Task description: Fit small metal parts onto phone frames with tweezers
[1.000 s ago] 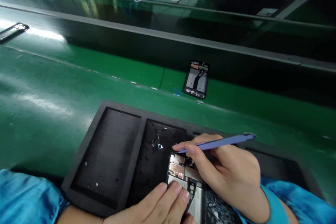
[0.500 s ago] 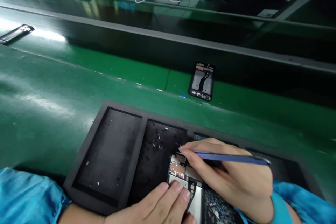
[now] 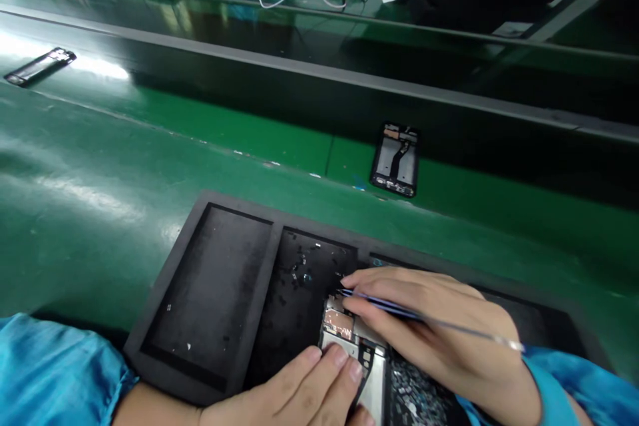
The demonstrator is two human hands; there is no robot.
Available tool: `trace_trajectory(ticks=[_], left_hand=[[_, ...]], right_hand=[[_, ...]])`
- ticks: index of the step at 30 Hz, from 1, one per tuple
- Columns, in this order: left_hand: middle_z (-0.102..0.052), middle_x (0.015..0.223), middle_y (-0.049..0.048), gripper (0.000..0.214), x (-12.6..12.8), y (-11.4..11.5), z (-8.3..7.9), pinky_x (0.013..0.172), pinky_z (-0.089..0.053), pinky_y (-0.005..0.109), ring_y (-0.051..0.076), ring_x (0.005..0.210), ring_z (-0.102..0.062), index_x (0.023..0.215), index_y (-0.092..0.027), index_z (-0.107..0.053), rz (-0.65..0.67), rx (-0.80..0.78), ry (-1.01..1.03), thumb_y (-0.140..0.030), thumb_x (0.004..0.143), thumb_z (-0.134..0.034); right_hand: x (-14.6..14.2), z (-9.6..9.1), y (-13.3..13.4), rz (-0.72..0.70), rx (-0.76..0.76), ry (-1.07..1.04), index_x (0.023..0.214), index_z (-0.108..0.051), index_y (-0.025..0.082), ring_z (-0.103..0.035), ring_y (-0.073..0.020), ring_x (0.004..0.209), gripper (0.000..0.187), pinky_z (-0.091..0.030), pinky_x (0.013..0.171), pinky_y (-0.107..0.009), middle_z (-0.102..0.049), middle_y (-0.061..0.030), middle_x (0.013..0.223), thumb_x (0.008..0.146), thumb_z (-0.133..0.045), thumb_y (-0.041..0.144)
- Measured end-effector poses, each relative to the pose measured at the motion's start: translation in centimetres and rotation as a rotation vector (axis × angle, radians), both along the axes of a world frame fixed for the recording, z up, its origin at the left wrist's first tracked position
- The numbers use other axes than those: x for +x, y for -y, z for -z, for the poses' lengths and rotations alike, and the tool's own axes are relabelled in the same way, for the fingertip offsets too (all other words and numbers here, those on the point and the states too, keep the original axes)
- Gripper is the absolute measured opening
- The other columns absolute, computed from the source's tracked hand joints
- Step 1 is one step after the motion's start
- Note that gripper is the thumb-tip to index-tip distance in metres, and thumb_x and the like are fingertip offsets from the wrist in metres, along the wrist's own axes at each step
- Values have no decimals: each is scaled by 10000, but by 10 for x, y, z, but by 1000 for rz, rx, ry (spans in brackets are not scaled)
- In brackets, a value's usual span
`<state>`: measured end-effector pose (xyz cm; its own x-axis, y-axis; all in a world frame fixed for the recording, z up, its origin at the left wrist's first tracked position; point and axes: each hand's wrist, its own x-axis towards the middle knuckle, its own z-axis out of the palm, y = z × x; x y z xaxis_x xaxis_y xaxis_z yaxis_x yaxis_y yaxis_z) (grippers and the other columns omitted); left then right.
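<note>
Thin blue tweezers (image 3: pixel 399 311) have tilted flatter in the right hand (image 3: pixel 439 333) over the opened phone (image 3: pixel 354 346).

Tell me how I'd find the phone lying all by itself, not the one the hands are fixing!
Start at the dark foam tray near the person, then look past its far edge onto the shiny green belt. The lone opened phone lies there flat, insides up. Unlike the phone in the tray, which the left hand steadies, and the right hand probes with tweezers, no hand touches it.
</note>
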<state>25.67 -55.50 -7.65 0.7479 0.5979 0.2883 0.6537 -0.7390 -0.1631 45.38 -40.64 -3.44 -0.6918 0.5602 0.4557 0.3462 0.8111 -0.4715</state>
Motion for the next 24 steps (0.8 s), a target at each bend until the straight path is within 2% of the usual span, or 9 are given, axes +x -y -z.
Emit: trace_trajectory(ticks=[3, 8, 13, 18, 24], left_hand=[[-512, 1480, 89, 418, 0, -1, 0, 1166, -411, 350, 207, 1324, -540, 1457, -196, -495, 3, 11, -8, -364, 1075, -458], [-497, 1491, 103, 422, 0, -2, -1, 1164, -408, 354, 212, 1334, -531, 1460, -185, -489, 1, 5, -18, -360, 1077, -454], [-506, 1484, 103, 418, 0, -2, -2, 1155, -416, 357, 218, 1332, -534, 1463, -181, -492, 13, -6, -17, -337, 1079, -439], [-527, 1466, 99, 418, 0, -4, -4, 1115, -456, 335, 214, 1313, -553, 1462, -177, -500, 18, 1, -21, -318, 1075, -433], [-507, 1478, 130, 429, 0, -4, -3, 1134, -443, 355, 219, 1305, -562, 1476, -161, -482, 35, 3, -20, -315, 1080, -430]], right_hand=[[3, -2, -1, -49, 5, -15, 1011, -638, 201, -763, -185, 808, 36, -634, 721, -267, -774, -44, 904, 1015, -638, 237], [0, -8, 0, 76, -47, 25, 937, -675, 225, -752, -157, 684, 186, -605, 610, -220, -773, -11, 831, 1054, -566, 319], [-1, -5, 4, 224, -6, 39, 881, -646, 261, -735, -162, 636, 229, -565, 563, -254, -755, 37, 768, 1061, -543, 359], [-2, 4, 6, 203, 77, 17, 892, -638, 242, -719, -154, 611, 200, -535, 533, -253, -751, 32, 770, 1058, -555, 317], [-2, 3, 6, 192, 48, 22, 908, -642, 241, -722, -156, 643, 172, -536, 565, -268, -751, 32, 798, 1053, -567, 296]])
